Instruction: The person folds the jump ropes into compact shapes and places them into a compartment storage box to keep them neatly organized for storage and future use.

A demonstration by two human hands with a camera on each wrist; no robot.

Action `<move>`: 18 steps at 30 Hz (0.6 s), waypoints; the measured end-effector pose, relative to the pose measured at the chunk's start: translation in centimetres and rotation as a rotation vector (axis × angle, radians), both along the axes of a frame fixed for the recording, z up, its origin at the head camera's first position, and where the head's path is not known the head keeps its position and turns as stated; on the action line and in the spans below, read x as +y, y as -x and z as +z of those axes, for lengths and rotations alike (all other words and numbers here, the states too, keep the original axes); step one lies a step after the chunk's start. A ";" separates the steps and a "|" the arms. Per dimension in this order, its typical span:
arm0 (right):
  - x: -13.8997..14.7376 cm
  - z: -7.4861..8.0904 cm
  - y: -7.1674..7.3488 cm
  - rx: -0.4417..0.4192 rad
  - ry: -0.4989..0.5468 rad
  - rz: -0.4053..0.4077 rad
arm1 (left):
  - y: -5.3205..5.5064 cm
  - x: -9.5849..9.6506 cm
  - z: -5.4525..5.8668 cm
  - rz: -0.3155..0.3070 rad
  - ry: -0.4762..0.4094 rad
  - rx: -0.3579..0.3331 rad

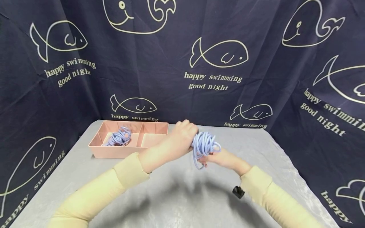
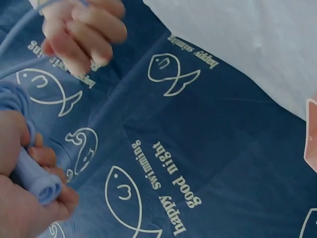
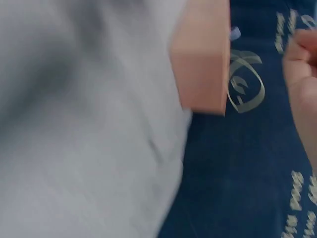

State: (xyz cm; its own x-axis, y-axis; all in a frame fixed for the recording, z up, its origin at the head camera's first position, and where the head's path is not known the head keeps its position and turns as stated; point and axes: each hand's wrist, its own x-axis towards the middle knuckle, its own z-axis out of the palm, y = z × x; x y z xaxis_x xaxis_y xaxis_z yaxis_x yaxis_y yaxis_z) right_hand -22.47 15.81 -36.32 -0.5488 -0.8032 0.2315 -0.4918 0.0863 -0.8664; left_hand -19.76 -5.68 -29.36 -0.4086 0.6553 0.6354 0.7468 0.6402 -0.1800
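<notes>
My left hand (image 1: 182,134) grips a light-blue skipping rope (image 1: 203,144), wound into a thick bundle above the table. In the left wrist view, its fingers curl round the rope's handle (image 2: 43,187), whose hollow end points out. Beyond the bundle, my right hand (image 1: 218,157) is partly hidden in the head view. The left wrist view shows the right hand (image 2: 86,32) with curled fingers and a strand of rope running up to it. In the right wrist view only the left hand (image 3: 303,69) appears, at the right edge.
A pink two-compartment box (image 1: 114,152) stands at the back left of the grey-covered table (image 1: 176,202). Its left compartment contains another blue rope bundle (image 1: 119,137). Dark blue curtains (image 1: 171,69) with fish drawings enclose the table's back and sides.
</notes>
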 end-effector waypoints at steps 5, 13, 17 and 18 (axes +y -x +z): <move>2.2 2.6 1.0 0.014 -0.031 -0.210 | -0.5 -0.2 -0.3 -0.094 0.054 -0.039; 2.8 6.6 -1.4 -0.013 0.145 -0.353 | 0.1 -0.9 -1.4 -0.006 0.014 0.012; 1.9 7.4 -3.2 0.079 0.210 -0.419 | 0.5 -1.0 -1.8 0.118 -0.003 0.098; 1.7 7.5 -3.6 0.108 0.233 -0.422 | 0.6 -1.0 -1.9 0.155 -0.004 0.107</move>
State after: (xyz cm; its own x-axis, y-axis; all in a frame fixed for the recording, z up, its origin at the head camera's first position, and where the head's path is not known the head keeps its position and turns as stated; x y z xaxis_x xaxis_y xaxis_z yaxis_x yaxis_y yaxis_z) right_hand -18.83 17.49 -28.78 -0.7781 -0.4362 0.4520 -0.5438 0.1075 -0.8323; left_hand -20.39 -6.69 -31.22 -0.4342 0.5875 0.6829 0.6160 0.7468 -0.2508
